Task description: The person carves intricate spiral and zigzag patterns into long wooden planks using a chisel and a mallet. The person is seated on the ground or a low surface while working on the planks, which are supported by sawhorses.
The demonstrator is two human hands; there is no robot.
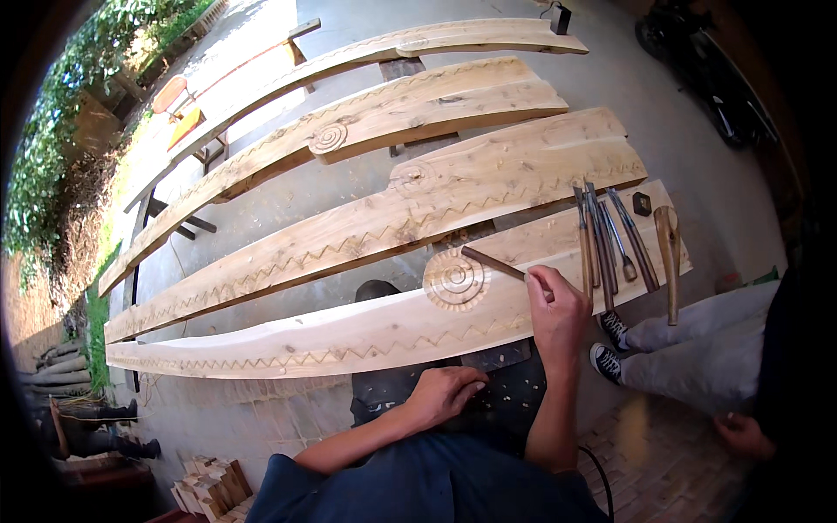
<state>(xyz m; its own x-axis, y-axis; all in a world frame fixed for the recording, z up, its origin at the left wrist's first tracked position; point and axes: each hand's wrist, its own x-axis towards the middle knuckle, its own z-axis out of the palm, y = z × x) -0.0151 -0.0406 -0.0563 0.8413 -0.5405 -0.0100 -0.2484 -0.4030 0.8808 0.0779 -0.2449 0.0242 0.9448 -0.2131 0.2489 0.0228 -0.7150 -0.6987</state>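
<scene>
My right hand (pixel 558 305) is closed in a pinch on a slim dark wooden tool handle (pixel 493 262), which slants up and left over the nearest board (pixel 384 307). Its working end cannot be made out. Beside the handle lies a carved round rosette (pixel 457 278) with rings and a notched rim. A zigzag line is cut along the same board. My left hand (pixel 445 394) rests in front of me below the board's near edge, fingers loosely stretched, with nothing seen in it. Several carving chisels (pixel 603 248) lie right of my right hand, next to a wooden mallet (pixel 669 257).
Three more long boards lie beyond, the nearest of them a zigzag-carved board (pixel 366 235). A dark block (pixel 642 204) sits by the chisels. At right stands another person's leg (pixel 697 349) with a hand (pixel 744 433). Stacked wood blocks (pixel 212 488) are at lower left.
</scene>
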